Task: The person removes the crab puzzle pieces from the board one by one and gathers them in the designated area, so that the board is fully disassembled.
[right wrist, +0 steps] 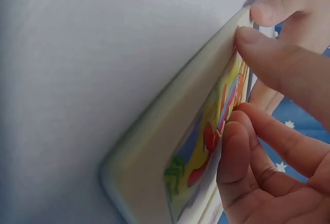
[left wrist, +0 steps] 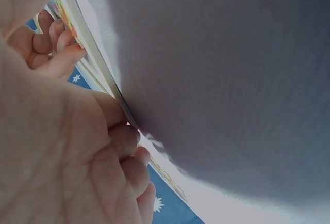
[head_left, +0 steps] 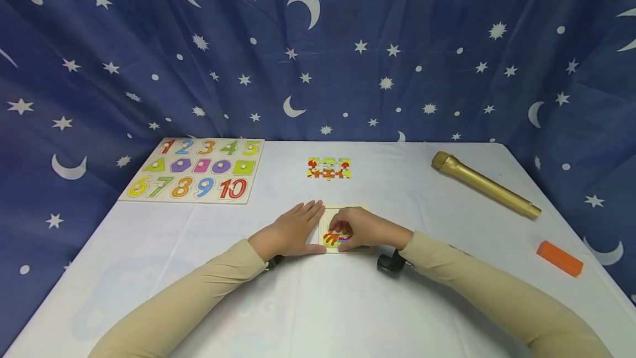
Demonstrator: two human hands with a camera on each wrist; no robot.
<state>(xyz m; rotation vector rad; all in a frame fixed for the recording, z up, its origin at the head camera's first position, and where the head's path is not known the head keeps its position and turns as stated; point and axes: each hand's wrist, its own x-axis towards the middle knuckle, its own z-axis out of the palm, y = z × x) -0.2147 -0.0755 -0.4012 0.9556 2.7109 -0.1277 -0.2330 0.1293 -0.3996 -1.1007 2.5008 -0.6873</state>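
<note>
A small light wooden puzzle tray (head_left: 322, 228) lies on the table with colourful picture pieces (right wrist: 198, 154) inside its border. My left hand (head_left: 294, 229) rests along the tray's left side, fingers mostly straight at the far corner and thumb at the near corner. In the left wrist view its fingertips (left wrist: 133, 139) meet the tray's edge. My right hand (head_left: 361, 228) reaches over the tray with curled fingers. Thumb and fingers pinch a small orange-and-yellow puzzle piece (head_left: 332, 238), partly hidden by the hand. In the right wrist view the fingertips (right wrist: 236, 136) touch the picture surface.
Beyond the tray lie joined puzzle pieces (head_left: 329, 169). A number-and-shape board (head_left: 199, 168) occupies the back left. On the right are a gold microphone (head_left: 484, 184) and an orange block (head_left: 560, 258). A dark blue star-and-moon cloth (head_left: 343, 32) hangs behind the white table (head_left: 318, 303).
</note>
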